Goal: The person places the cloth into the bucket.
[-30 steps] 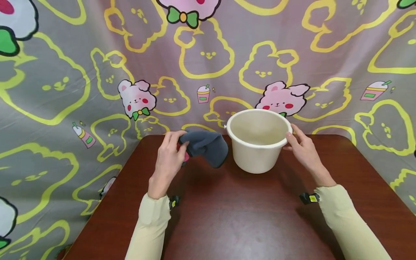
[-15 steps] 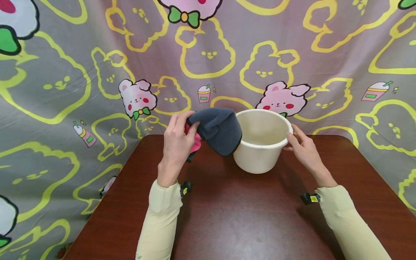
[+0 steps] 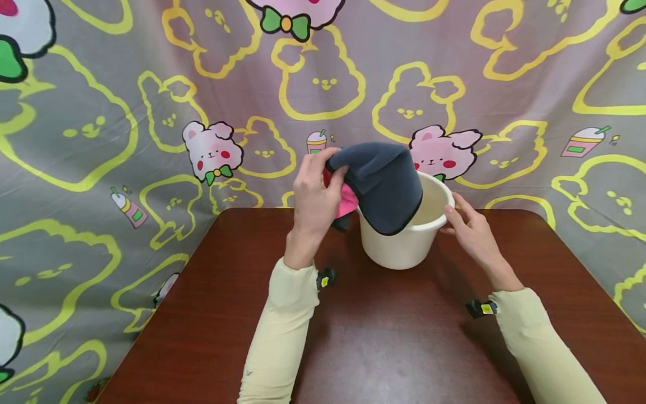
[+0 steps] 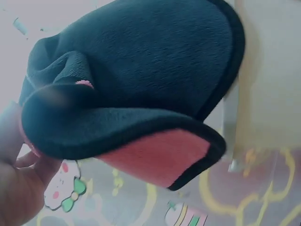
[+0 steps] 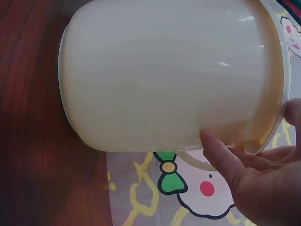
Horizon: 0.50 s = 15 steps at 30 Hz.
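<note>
A dark grey cloth with black edging and a pink reverse hangs from my left hand, pinched at one end between thumb and fingers. Its loose part overlaps the left rim and mouth of a cream plastic bucket in the head view. The left wrist view shows the cloth folded over, with pink inside the fold. My right hand grips the bucket's right rim, thumb at the top edge and fingers against the outer wall. The bucket stands upright on the table; the cloth hides part of its inside.
The dark brown wooden table reaches back to a grey patterned curtain with yellow and pink cartoon animals. The curtain also runs along both sides, and the bucket stands near the table's back edge.
My left hand has lifted the cloth and carried it rightward, from beside the bucket to over its left rim. My right hand and the bucket have stayed put.
</note>
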Motion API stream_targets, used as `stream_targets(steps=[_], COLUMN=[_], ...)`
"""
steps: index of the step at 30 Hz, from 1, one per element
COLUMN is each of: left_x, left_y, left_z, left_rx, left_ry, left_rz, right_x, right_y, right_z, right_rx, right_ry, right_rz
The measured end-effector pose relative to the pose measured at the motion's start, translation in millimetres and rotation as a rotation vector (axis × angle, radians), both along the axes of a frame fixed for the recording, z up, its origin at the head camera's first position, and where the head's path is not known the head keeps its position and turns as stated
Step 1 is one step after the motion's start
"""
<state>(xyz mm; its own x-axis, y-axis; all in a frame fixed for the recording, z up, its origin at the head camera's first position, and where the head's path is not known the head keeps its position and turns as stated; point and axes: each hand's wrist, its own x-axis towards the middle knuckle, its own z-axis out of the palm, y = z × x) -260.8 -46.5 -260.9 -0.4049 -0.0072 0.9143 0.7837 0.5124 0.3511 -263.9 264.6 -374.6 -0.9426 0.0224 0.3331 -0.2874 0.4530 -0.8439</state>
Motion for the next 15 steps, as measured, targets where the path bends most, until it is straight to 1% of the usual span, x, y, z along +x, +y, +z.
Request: stream_targets(steps=[3,8,13,15], left_x=[-3.0,-7.8,-11.2,-11.7], left_y=[13.0,31.3,43.0,45.4], left_z=[0.0,-3.4,-12.8,-17.7], left_rx=[0.037,0.066,0.108,0.111], left_ry=[-0.015,-0.063,-0.132,-0.172], left_rz=[-0.029,-0.038,-0.043,-0.046], right_x=[0.6,0.1,-0.9,-1.3], right_y=[0.3,1.8,2.9,3.3], right_z=[0.4,0.8,0.4,0.1], right_rx=[0.011,0.023,0.017,0.014], right_ry=[-0.002,-0.001,-0.006,-0.005], right_rz=[0.003,0.001,0.008,0.011])
